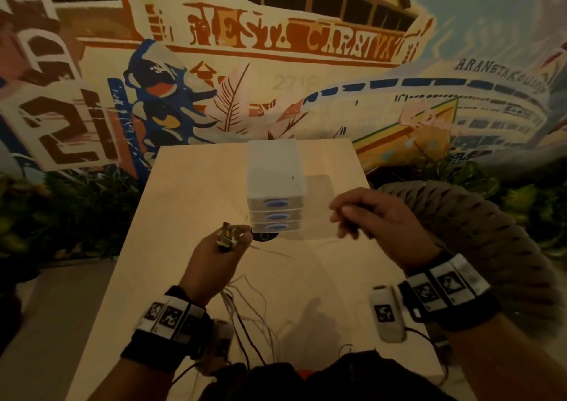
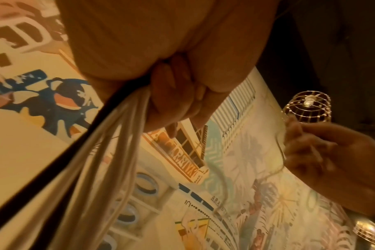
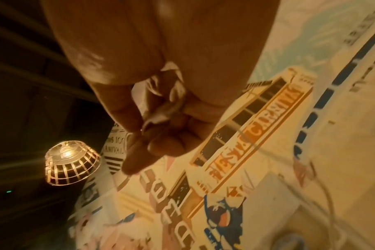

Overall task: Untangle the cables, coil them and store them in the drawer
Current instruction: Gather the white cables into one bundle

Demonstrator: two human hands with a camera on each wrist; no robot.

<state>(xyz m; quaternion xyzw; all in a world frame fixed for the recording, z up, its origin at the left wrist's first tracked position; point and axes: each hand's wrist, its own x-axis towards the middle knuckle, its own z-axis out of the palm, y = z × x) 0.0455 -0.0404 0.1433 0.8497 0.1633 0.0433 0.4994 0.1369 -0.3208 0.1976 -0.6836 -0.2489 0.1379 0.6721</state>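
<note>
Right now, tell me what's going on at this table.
A person is sorting out a tangle of cables. The left hand grips a bunch of cables, several pale and one black, with the plug ends sticking up above the fist and the rest trailing down to the table. The right hand is raised beside it, pinching a thin pale strand. The small drawer unit stands behind the hands with all three drawers closed, so nothing looks stored yet.

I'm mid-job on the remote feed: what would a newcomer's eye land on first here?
Probably the left hand raised over the pale wooden table, gripping a bundle of white and black cables. Behind it stands a small translucent three-drawer plastic organiser, all drawers shut, before a bright painted mural.
</note>
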